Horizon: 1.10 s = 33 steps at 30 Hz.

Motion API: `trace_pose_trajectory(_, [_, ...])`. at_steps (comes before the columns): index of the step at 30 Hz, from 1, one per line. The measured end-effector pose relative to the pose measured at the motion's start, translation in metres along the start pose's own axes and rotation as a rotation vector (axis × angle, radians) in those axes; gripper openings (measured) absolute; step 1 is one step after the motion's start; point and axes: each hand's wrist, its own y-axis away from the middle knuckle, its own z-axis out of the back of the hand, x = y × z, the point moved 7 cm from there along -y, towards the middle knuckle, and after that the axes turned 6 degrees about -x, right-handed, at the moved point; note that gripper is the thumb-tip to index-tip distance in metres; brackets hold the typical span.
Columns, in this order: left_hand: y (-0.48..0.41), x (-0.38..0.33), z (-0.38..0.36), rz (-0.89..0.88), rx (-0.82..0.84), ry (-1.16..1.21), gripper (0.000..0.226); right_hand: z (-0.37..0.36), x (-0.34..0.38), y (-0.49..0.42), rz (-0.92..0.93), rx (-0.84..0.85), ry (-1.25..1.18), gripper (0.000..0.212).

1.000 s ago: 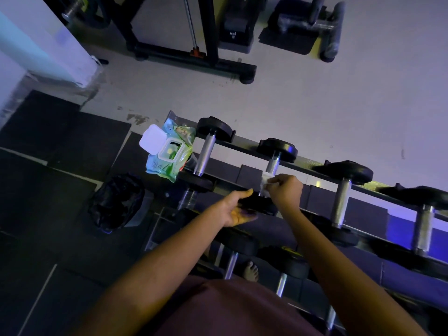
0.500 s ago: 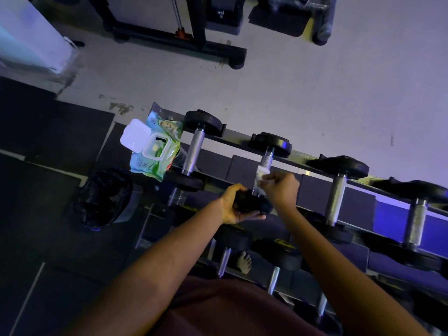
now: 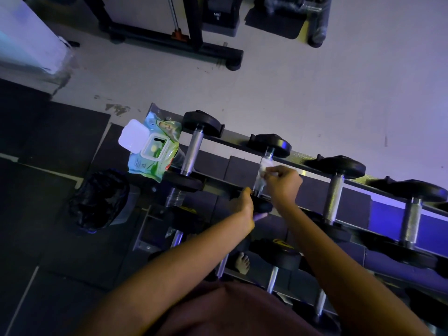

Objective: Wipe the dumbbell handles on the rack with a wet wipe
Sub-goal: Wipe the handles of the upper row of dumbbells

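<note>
I have the right hand [image 3: 283,183] pinching a crumpled white wet wipe [image 3: 263,169] round the bare steel handle [image 3: 268,153] of the second black-headed dumbbell from the left end of the grey metal rack [image 3: 305,163], on its upper tier. The wipe sits about mid-handle, a short stretch of steel showing beyond it toward the far rail. My left hand [image 3: 242,205] is curled round that dumbbell's near black head [image 3: 263,206] at the front rail, steadying it.

At the rack's left end lies the green soft pack of wipes [image 3: 155,151], its white lid flipped open. Beside it, the first dumbbell's steel handle [image 3: 191,151] gives no sign either way, so I cannot tell if it is done. I judge this early: the third handle [image 3: 335,195], the fourth handle [image 3: 412,219] and the lower-tier dumbbells [image 3: 273,275] look left to do.
</note>
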Motion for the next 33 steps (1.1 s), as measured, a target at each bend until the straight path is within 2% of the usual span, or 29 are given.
trace_pose_trajectory(3, [0.007,-0.005,0.006,0.006,0.046,-0.032,0.032,-0.003,0.021,-0.022,0.045,-0.025,0.012,0.018])
trace_pose_trajectory(7, [0.008,-0.013,0.017,-0.011,0.024,-0.149,0.031,-0.005,0.031,-0.032,0.06,-0.004,0.086,0.025])
trace_pose_trajectory(11, [-0.003,-0.02,0.014,0.032,-0.034,-0.196,0.031,-0.007,0.005,-0.005,0.032,0.074,0.124,0.015])
trace_pose_trajectory(14, [-0.003,-0.024,0.012,-0.007,-0.119,-0.185,0.028,-0.005,-0.017,0.028,0.013,0.107,0.109,0.012])
trace_pose_trajectory(16, [0.007,-0.029,0.015,-0.066,-0.181,-0.161,0.02,-0.003,-0.019,0.039,0.008,0.095,0.064,0.012])
trace_pose_trajectory(19, [0.013,-0.03,0.018,-0.086,-0.208,-0.145,0.021,-0.006,-0.01,0.024,-0.017,0.039,0.019,0.009])
trace_pose_trajectory(26, [0.016,-0.032,0.018,-0.107,-0.205,-0.141,0.021,-0.006,0.034,-0.028,0.097,-0.041,0.049,0.026])
trace_pose_trajectory(33, [0.024,-0.034,0.021,-0.121,-0.251,-0.114,0.019,-0.008,-0.005,0.024,0.053,0.044,0.092,0.01])
